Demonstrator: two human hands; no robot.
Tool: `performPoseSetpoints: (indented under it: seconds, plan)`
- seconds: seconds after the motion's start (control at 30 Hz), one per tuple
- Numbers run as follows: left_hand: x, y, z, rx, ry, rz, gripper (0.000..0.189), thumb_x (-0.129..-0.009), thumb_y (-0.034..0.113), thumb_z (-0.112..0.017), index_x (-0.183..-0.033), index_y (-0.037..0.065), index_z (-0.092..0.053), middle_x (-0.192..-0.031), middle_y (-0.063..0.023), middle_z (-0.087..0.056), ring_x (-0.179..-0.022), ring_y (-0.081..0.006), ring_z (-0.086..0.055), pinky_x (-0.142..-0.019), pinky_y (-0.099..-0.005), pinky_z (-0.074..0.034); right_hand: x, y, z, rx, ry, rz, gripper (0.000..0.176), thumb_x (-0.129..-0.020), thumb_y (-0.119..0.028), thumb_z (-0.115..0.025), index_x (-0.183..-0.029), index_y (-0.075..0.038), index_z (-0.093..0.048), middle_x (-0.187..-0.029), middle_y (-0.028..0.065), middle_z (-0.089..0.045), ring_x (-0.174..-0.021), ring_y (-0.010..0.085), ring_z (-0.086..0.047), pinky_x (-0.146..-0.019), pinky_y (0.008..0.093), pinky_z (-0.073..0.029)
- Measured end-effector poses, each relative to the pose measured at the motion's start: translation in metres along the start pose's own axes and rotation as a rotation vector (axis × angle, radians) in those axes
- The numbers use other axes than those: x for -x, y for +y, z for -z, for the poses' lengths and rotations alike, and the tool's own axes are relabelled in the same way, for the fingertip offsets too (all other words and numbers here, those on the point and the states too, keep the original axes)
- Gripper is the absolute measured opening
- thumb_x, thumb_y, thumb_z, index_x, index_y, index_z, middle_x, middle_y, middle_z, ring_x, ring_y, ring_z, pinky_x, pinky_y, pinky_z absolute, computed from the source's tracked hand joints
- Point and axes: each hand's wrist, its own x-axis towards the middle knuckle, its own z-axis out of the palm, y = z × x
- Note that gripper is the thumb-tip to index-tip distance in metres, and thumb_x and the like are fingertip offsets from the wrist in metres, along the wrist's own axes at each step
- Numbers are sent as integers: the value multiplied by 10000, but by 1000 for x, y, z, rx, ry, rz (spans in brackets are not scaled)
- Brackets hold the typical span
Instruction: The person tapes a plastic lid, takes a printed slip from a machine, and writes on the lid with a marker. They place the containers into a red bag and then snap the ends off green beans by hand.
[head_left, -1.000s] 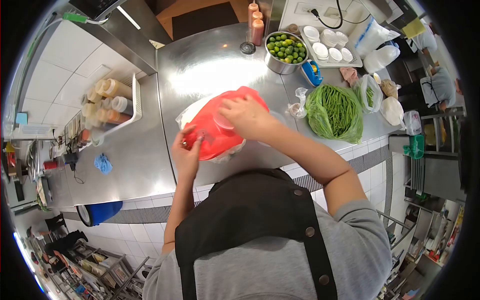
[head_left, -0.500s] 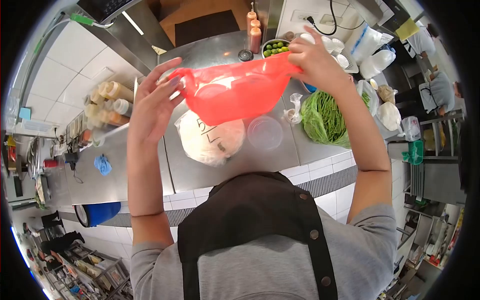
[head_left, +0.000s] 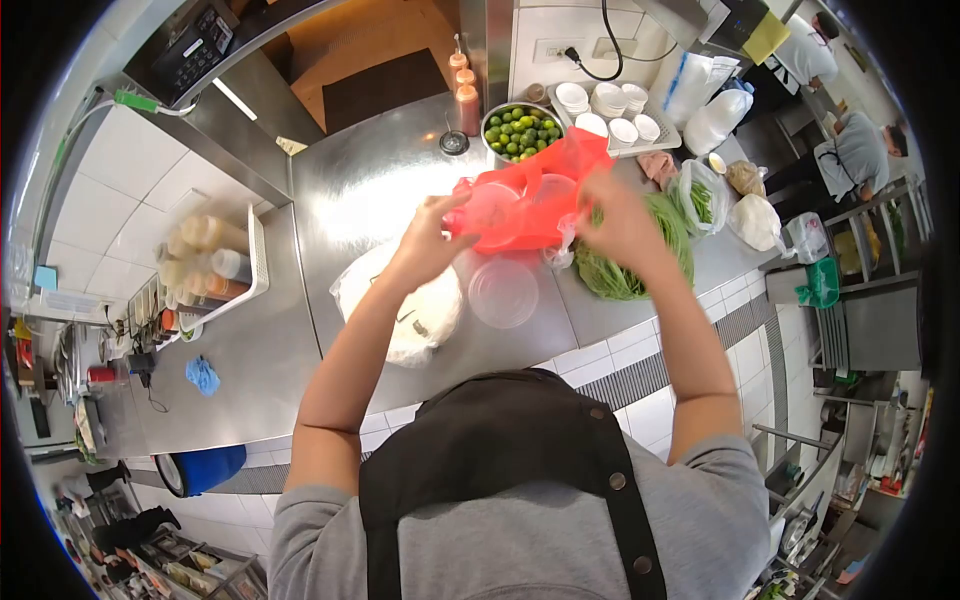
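A translucent red plastic bag [head_left: 527, 232] with round clear containers inside spans the space between my hands, over the steel counter. My left hand [head_left: 432, 240] has its fingertips on the bag's bunched left end, thumb lower down. Motion smears my right hand [head_left: 615, 222] at the bag's right side, so its grip cannot be made out. Below my left hand lies a large plastic-wrapped white bundle [head_left: 405, 310], partly covered by my forearm. Beside it stands a round clear plastic container [head_left: 503, 294]. Green beans in a bag [head_left: 640, 262] lie under my right forearm.
Behind the bag stand a bowl of limes [head_left: 520, 132], sauce bottles [head_left: 467, 105] and a tray of white cups [head_left: 625, 115]. A white basket of bottles [head_left: 258, 265] sits at left, near a blue cloth [head_left: 203, 375]. People [head_left: 860, 165] work at far right.
Both hands have come down and closer together, and the red bag has gone from stretched wide to slacker. The view has shifted, showing more of the limes and cups.
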Motion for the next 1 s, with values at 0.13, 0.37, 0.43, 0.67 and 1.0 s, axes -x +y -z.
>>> performPoseSetpoints:
  seconds: [0.13, 0.37, 0.43, 0.67, 1.0]
  plan:
    - [19, 19, -30, -464, 289, -263, 580, -845, 139, -757, -1397, 176, -583, -1515, -287, -362, -1300, -450, -481, -1034, -517, -453, 47, 47, -107, 152, -424, -363, 395, -801, -334, -746, -885, 48, -693, -887, 268, -703, -852, 420, -692, -774, 496, -546]
    - [-10, 29, -100, -247, 134, -198, 679, -841, 62, -702, -1452, 5, -410, -1388, -300, -495, -1149, -481, -590, -916, -502, -520, 48, 74, -202, -123, 70, -624, 476, -781, -283, -789, -1104, -5, -578, -920, 221, -720, -922, 399, -700, -818, 496, -552]
    - [-25, 10, -118, -218, 144, -163, 644, -843, 51, -693, -1426, -1, -424, -1312, -306, -556, -1147, -470, -596, -902, -508, -521, 48, 66, -186, -122, 46, -604, 470, -748, -285, -808, -1067, -6, -606, -904, 210, -721, -893, 401, -700, -793, 497, -550]
    - [-19, -23, -155, -273, 4, -225, 306, -871, 37, -587, -1168, -36, -577, -1051, -286, -642, -949, -440, -666, -809, -504, -545, 50, 8, -20, -382, -93, -328, 398, -704, -221, -784, -1007, -7, -639, -836, 156, -684, -789, 281, -697, -738, 384, -542]
    - [1, -9, -157, -211, 168, -349, 304, -895, 9, -515, -1164, 34, -655, -1015, -245, -672, -859, -438, -678, -748, -495, -561, -69, 39, -114, -17, -563, 18, 454, -651, -131, -807, -1062, 10, -674, -956, 239, -710, -915, 374, -710, -796, 447, -570]
